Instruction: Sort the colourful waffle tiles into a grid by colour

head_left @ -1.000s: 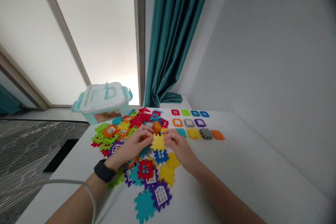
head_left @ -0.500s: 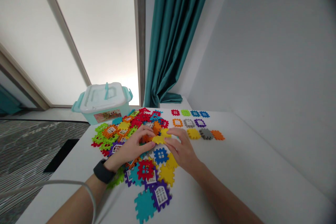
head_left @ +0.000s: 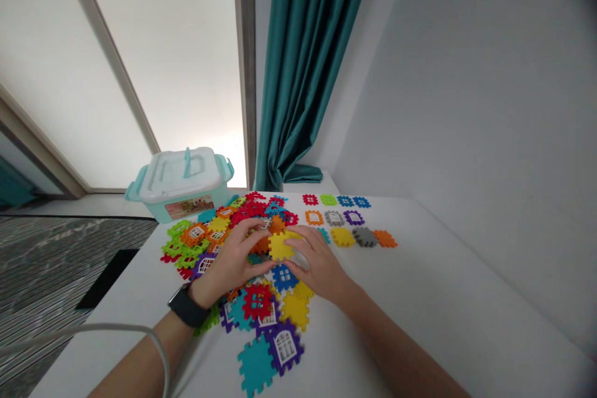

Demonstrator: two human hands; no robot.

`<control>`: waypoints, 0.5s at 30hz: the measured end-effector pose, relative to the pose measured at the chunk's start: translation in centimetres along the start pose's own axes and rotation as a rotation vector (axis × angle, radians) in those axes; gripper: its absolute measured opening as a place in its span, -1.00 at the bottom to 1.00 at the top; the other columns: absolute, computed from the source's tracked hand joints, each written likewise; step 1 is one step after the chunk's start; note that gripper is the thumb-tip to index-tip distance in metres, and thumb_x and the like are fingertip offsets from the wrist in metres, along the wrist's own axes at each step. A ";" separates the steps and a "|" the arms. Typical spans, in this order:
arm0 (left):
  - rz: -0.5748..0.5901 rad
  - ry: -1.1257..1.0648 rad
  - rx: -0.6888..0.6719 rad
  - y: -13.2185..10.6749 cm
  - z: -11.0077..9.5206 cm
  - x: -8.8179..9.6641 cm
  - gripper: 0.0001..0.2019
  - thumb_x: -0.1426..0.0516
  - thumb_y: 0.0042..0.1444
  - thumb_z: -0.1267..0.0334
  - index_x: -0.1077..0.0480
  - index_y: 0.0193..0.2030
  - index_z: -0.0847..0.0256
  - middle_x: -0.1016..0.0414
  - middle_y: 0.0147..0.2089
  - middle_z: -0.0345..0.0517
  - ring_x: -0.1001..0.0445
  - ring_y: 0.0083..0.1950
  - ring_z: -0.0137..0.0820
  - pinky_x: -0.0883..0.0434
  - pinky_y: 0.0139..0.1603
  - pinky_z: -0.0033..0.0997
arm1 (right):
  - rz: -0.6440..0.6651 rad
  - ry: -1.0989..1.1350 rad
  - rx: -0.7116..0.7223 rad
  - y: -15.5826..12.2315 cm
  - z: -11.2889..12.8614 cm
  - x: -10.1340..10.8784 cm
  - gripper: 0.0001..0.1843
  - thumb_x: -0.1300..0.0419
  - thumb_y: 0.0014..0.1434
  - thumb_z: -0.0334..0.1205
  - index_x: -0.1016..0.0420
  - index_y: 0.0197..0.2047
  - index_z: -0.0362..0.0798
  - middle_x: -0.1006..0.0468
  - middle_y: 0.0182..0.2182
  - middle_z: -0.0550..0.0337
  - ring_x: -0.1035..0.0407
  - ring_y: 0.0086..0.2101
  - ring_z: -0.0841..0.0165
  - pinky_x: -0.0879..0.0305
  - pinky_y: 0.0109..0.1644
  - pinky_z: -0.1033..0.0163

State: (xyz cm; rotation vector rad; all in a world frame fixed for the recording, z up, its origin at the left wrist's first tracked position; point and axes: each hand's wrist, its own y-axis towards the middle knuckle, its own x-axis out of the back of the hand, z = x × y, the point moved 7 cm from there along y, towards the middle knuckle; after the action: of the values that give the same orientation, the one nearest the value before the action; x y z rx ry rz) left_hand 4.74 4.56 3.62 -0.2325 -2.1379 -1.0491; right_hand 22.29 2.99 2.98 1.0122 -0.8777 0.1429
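Observation:
A yellow notched tile [head_left: 280, 247] is raised over the pile, its face tilted up at me. My right hand [head_left: 321, 261] pinches its right side between thumb and fingers, and more yellow shows behind those fingertips. From the left, my left hand [head_left: 240, 255] curves its thumb and fingers round the tile's edge; the exact contact is partly hidden. Under my hands lies a blue window tile [head_left: 284, 277]. Closer to me are a red window tile [head_left: 258, 301], a yellow tile [head_left: 295, 311], a purple window tile [head_left: 285, 346] and a turquoise tile [head_left: 257, 365].
Sorted tiles lie in rows at the back right, among them a grey tile [head_left: 364, 237] and an orange tile [head_left: 385, 239]. A lidded turquoise box [head_left: 191, 205] stands back left. A pale cable [head_left: 116, 327] crosses near my left forearm. The wall [head_left: 489, 137] borders the right.
The yellow tile has tipped up from nearly flat to face me. My left hand's fingers have lifted and spread wider, and my right hand has shifted slightly left and turned.

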 end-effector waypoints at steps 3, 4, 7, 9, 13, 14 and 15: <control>-0.005 0.009 -0.009 -0.1 -0.2 -0.1 -0.59 -0.29 0.20 0.11 -0.39 0.14 0.12 -0.35 0.21 0.13 -0.40 0.23 -0.08 -0.43 0.23 -0.01 | -0.008 0.016 0.016 0.0 0.2 0.1 -0.70 -0.23 0.32 -0.26 -0.39 0.10 0.07 -0.48 0.14 -0.01 -0.36 0.16 0.13 -0.35 0.23 -0.12; -0.005 0.018 -0.007 -0.1 -0.2 -0.1 -0.59 -0.29 0.20 0.10 -0.39 0.14 0.12 -0.35 0.21 0.13 -0.40 0.23 -0.07 -0.43 0.23 -0.01 | -0.011 0.020 0.020 0.0 0.2 0.2 -0.70 -0.24 0.31 -0.26 -0.40 0.10 0.08 -0.49 0.14 0.00 -0.37 0.16 0.13 -0.35 0.23 -0.12; -0.001 0.046 -0.002 -0.1 -0.1 -0.2 -0.59 -0.29 0.20 0.08 -0.39 0.15 0.11 -0.36 0.20 0.11 -0.40 0.23 -0.07 -0.42 0.24 0.01 | -0.020 0.015 0.010 0.0 0.3 0.3 -0.68 -0.24 0.31 -0.25 -0.41 0.11 0.09 -0.49 0.15 -0.01 -0.36 0.16 0.12 -0.33 0.23 -0.13; -0.004 0.051 -0.010 -0.1 -0.1 -0.3 -0.59 -0.28 0.21 0.07 -0.38 0.15 0.10 -0.37 0.20 0.11 -0.40 0.22 -0.07 -0.42 0.23 0.01 | -0.037 0.004 -0.009 0.1 0.2 0.5 -0.66 -0.26 0.30 -0.22 -0.41 0.13 0.08 -0.50 0.13 -0.03 -0.37 0.15 0.11 -0.34 0.21 -0.12; -0.019 0.023 0.005 0.0 0.0 -0.4 -0.58 -0.28 0.22 0.06 -0.39 0.16 0.10 -0.36 0.20 0.10 -0.40 0.22 -0.08 -0.42 0.22 0.01 | -0.092 -0.021 -0.061 0.2 -0.1 1.0 -0.60 -0.31 0.26 -0.14 -0.42 0.14 0.09 -0.54 0.05 -0.02 -0.41 0.08 0.09 -0.34 0.18 -0.14; -0.017 0.013 0.015 0.0 0.1 -0.5 -0.58 -0.28 0.22 0.06 -0.38 0.16 0.09 -0.36 0.20 0.09 -0.40 0.22 -0.07 -0.42 0.23 0.02 | -0.097 -0.024 -0.072 0.2 -0.1 1.1 -0.59 -0.32 0.25 -0.13 -0.42 0.15 0.09 -0.55 0.04 -0.02 -0.41 0.07 0.08 -0.34 0.18 -0.14; -0.015 0.004 0.021 0.0 0.1 -0.5 -0.58 -0.28 0.22 0.06 -0.38 0.16 0.08 -0.36 0.20 0.09 -0.40 0.22 -0.07 -0.42 0.23 0.02 | -0.096 -0.026 -0.078 0.2 -0.1 1.1 -0.58 -0.32 0.25 -0.12 -0.42 0.15 0.09 -0.55 0.04 -0.02 -0.41 0.07 0.08 -0.33 0.18 -0.14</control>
State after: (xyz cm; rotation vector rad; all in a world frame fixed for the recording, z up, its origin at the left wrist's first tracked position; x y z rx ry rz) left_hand 5.07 4.68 3.23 -0.2040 -2.1493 -1.0342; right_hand 23.01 2.91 3.85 0.9834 -0.8505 0.0140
